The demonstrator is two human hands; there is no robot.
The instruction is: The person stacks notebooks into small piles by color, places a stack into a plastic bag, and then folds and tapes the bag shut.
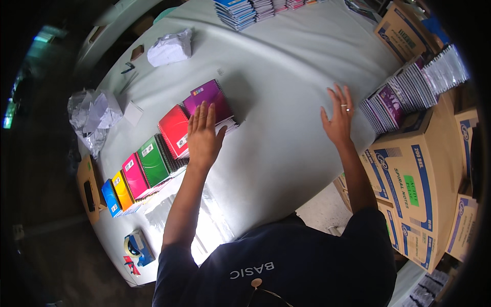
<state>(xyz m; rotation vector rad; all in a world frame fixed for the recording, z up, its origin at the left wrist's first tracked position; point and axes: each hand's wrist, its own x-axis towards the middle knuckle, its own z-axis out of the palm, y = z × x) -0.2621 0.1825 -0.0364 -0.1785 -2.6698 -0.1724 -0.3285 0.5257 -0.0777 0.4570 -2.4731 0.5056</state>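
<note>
Left grip (203, 142), straight-fingered, overlaps red notebook (173, 127) (white label (182, 141) showing).

The purple notebook (219, 98) is partly hidden by the left grip (203, 140); far beyond it, stacked booklets (237, 16) are cut off by the upper edge.

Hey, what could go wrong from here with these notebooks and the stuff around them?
The left hand is over the purple notebook and red notebook; a sideways nudge might skew their stacks.

The blue tape dispenser sits near the table's edge, so a bump could knock it off.
</note>
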